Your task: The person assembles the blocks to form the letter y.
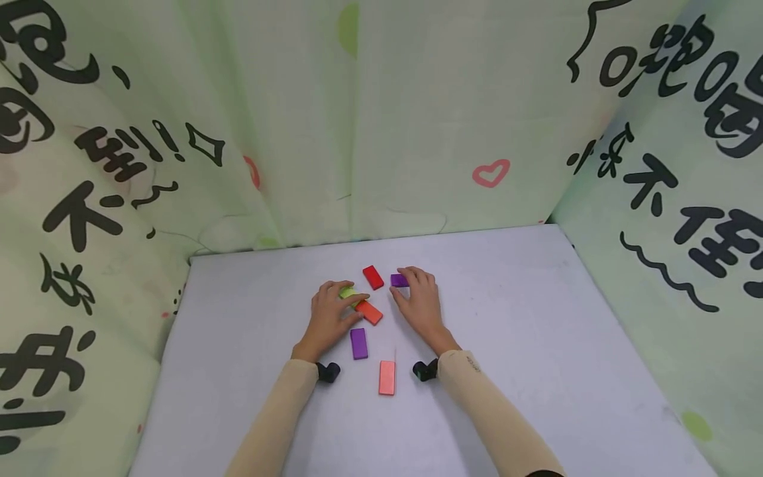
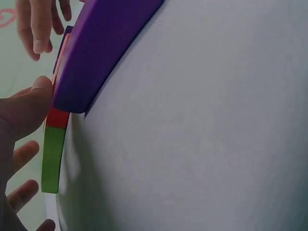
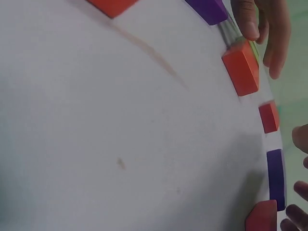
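Observation:
My left hand (image 1: 330, 315) is over a green block (image 1: 348, 292) and an orange-red block (image 1: 370, 312) that lie end to end. Its fingers are spread, and the left wrist view shows them beside the green block (image 2: 52, 159), not closed round it. My right hand (image 1: 421, 301) is above a purple block (image 1: 399, 281), partly hidden by its fingers. Thumb and fingers stand apart there; in the right wrist view they hover beside that purple block (image 3: 276, 179). Whether any fingertip touches a block is hard to tell.
A red block (image 1: 373, 277) lies between the hands, farther back. Nearer lie a second purple block (image 1: 359, 344) and a salmon block (image 1: 387, 377). Another red block (image 3: 262, 216) shows low in the right wrist view. Printed curtains (image 1: 411, 119) surround the white table (image 1: 238, 285).

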Tool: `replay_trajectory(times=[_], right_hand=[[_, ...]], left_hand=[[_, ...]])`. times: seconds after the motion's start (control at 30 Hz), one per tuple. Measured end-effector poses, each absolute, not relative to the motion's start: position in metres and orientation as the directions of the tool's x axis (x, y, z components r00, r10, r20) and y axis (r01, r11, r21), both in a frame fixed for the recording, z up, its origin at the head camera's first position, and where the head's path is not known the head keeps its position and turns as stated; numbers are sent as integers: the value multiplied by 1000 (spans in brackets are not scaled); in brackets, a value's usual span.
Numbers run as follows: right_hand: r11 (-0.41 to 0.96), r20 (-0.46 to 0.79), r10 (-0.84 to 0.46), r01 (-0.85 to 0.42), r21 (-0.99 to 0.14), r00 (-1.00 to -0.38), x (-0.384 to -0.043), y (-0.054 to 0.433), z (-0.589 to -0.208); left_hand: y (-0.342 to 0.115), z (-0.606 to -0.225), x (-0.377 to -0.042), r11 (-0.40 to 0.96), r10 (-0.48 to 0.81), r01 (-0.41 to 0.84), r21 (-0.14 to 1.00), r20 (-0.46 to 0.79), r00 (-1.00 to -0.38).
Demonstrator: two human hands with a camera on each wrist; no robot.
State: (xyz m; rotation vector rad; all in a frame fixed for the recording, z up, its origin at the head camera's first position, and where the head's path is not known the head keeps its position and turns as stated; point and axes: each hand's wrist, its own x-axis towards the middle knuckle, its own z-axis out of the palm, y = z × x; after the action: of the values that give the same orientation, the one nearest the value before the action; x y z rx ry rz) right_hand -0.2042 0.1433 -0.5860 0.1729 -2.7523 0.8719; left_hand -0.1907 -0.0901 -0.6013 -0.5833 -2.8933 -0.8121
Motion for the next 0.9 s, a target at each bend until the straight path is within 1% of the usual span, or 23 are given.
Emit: replay_trajectory(times=[0.17, 0.3, 0.4, 0.53, 0.67, 0.9], right_hand=[[835, 165, -41, -125, -536, -985, -212, 142, -583], [852, 126, -41, -100, -513, -991, -218, 142, -582], [855, 96, -46, -88, -512, -994, -222, 142, -582], [831, 67, -78, -102, -547, -995, -222, 144, -581], [804, 50, -121, -127, -581, -991, -218, 147, -579], [812, 7, -133, -113, -573, -991, -215, 152, -576]], left_hand=[[-86, -600, -191, 777, 380, 417, 471, 176, -908], [-84, -599, -192, 771, 393, 414, 483, 150, -907], [-85, -599, -192, 783, 392, 408, 469, 137, -910], [-89, -600, -193, 799, 384, 403, 446, 136, -913], [-94, -600, -195, 799, 376, 398, 450, 140, -916], [-99, -598, -198, 792, 369, 392, 467, 145, -918]])
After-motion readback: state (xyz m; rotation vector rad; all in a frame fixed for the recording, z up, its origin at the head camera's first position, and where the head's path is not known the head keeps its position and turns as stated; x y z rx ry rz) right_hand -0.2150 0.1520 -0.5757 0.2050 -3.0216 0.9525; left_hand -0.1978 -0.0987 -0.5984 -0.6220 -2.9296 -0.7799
